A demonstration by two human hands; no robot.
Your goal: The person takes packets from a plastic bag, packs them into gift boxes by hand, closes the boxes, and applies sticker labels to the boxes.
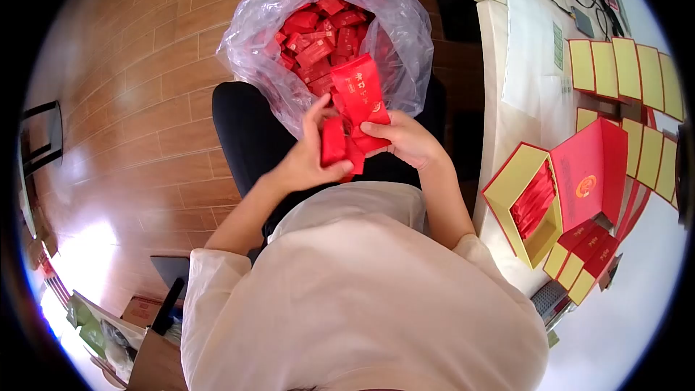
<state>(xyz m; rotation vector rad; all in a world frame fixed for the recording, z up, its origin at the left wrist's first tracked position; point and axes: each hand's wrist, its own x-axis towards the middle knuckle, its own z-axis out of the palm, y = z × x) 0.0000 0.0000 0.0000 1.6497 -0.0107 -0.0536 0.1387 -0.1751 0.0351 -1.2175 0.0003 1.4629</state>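
In front of my body, above my lap, both hands hold small red packets. My left hand (304, 161) is closed round a plump red packet (333, 140), its thumb along the lower edge. My right hand (409, 137) pinches a longer, flatter red packet (357, 87) with gold printing, its far end pointing toward the bag. The packets overlap between my hands, so their exact number is hidden. Just beyond stands a clear plastic bag (407, 22), its mouth spread wide, with many red packets (315, 51) piled inside.
To the right runs a cloth-covered table (492, 80). On it lies an open red-and-gold box (504, 177) with red packets inside, its red lid (585, 174) folded back. More gold-sided boxes (622, 69) stand behind. Wooden flooring (156, 94) extends left; a cardboard box (156, 362) is at lower left.
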